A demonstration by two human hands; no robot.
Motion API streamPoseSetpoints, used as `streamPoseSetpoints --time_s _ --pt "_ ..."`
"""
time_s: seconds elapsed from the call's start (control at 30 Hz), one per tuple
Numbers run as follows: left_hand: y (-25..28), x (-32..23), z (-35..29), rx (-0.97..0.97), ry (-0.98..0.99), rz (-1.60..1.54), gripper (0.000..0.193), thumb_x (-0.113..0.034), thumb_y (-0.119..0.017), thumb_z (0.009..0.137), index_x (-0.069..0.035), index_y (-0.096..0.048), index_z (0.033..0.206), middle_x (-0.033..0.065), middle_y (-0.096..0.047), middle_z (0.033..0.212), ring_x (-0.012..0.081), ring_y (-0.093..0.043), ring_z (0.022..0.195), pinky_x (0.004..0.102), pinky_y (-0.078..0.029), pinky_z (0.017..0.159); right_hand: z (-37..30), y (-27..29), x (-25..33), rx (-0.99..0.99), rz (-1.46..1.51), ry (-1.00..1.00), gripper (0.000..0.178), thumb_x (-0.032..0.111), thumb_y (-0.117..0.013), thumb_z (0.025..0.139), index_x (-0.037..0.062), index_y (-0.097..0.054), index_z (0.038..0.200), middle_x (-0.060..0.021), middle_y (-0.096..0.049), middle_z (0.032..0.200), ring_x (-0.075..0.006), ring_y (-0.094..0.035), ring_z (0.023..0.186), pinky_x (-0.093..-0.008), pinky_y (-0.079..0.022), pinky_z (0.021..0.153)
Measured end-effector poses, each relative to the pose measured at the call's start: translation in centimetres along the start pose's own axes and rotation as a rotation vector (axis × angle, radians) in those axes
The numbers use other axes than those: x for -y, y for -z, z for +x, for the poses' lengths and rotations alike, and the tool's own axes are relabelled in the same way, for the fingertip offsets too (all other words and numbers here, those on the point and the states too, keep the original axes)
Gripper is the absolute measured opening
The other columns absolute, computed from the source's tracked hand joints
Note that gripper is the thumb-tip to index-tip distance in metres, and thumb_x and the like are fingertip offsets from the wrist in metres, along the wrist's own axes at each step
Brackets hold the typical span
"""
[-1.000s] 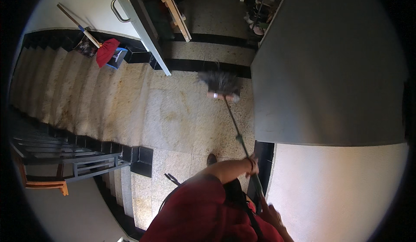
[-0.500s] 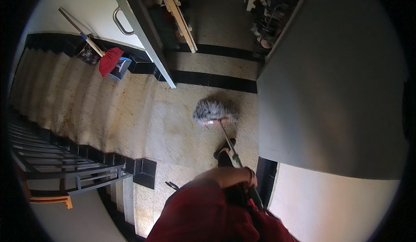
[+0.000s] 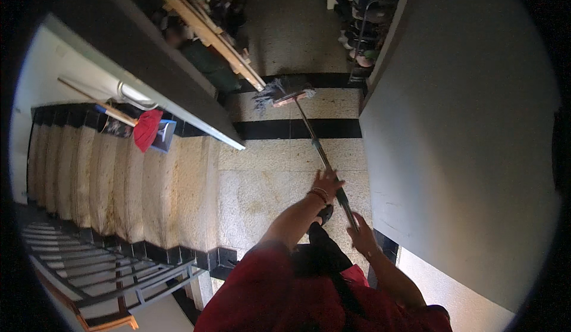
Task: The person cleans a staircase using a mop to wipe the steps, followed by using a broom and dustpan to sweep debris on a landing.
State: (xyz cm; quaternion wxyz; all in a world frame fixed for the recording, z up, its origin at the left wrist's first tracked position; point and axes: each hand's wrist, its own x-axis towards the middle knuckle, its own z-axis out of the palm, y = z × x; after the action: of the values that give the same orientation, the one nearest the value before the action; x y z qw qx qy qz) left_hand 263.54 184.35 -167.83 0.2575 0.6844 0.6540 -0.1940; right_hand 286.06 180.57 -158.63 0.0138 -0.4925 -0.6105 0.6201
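A mop with a grey, stringy head (image 3: 272,97) rests on the pale stone strip in the doorway. Its long metal pole (image 3: 313,134) slants back toward me. My left hand (image 3: 325,184), with bands at the wrist, lies against the middle of the pole, fingers spread rather than wrapped round it. Farther down, close to the pole's near end, my right hand (image 3: 361,237) is closed around it. Part of my dark shoe (image 3: 325,214) shows below the left hand.
A grey door (image 3: 172,82) stands open on the left, near wooden planks (image 3: 205,28). Steps (image 3: 113,177) with a railing (image 3: 119,278) lie left. By the wall are a blue dustpan (image 3: 165,137) and red cloth (image 3: 147,131). A grey panel (image 3: 446,124) borders the right.
The mop head has moved away from me, off the landing into the doorway. My left hand has reached forward along the pole, and my right hand has come into sight. The view has shifted.
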Motion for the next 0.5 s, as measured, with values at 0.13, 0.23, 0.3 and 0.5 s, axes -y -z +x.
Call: streamPoseSetpoints --time_s 0.13,0.23,0.3,0.5 --pt "2.9 -9.3 3.3 0.336 -0.754 0.107 0.043 -0.042 -0.065 0.081 -0.016 -0.064 0.115 0.0148 -0.058 0.122 0.0348 -0.046 0.121 0.05 -0.035 0.102 -8.3 6.5 2.7 0.061 -0.128 -0.35 0.05 0.021 -0.053 0.092 0.0143 -0.034 0.138 -0.0251 -0.059 0.1 -0.0385 -0.06 0.088 -0.0441 -0.048 0.07" --pt "0.1 -18.1 3.1 0.744 -0.935 0.184 0.036 -0.03 -0.065 0.083 -0.005 -0.063 0.109 0.0132 -0.061 0.111 0.0296 -0.057 0.099 0.0471 -0.046 0.084 -11.8 8.0 2.6 0.076 -0.092 -0.517 0.051 0.02 -0.053 0.093 0.015 -0.033 0.139 -0.0215 -0.058 0.095 -0.0344 -0.058 0.081 -0.0413 -0.046 0.065" --pt "1.4 -20.7 1.9 0.896 -1.186 0.132 0.038 -0.026 -0.058 0.088 -0.008 -0.055 0.121 0.0112 -0.057 0.118 0.0294 -0.054 0.104 0.0483 -0.043 0.086 -12.5 8.3 2.0 0.056 -0.047 -0.61 0.051 0.019 -0.052 0.093 0.0154 -0.032 0.139 -0.0191 -0.057 0.092 -0.0316 -0.057 0.077 -0.0395 -0.045 0.061" --pt "-9.7 -21.3 6.8 0.811 -1.338 -0.004 0.032 -0.029 -0.057 0.085 -0.014 -0.059 0.113 0.0088 -0.063 0.103 0.026 -0.058 0.09 0.0441 -0.044 0.075 -10.4 8.0 2.5 0.043 0.086 -0.665 0.052 0.016 -0.052 0.093 0.0168 -0.03 0.141 -0.0119 -0.056 0.082 -0.0234 -0.053 0.064 -0.034 -0.042 0.051"
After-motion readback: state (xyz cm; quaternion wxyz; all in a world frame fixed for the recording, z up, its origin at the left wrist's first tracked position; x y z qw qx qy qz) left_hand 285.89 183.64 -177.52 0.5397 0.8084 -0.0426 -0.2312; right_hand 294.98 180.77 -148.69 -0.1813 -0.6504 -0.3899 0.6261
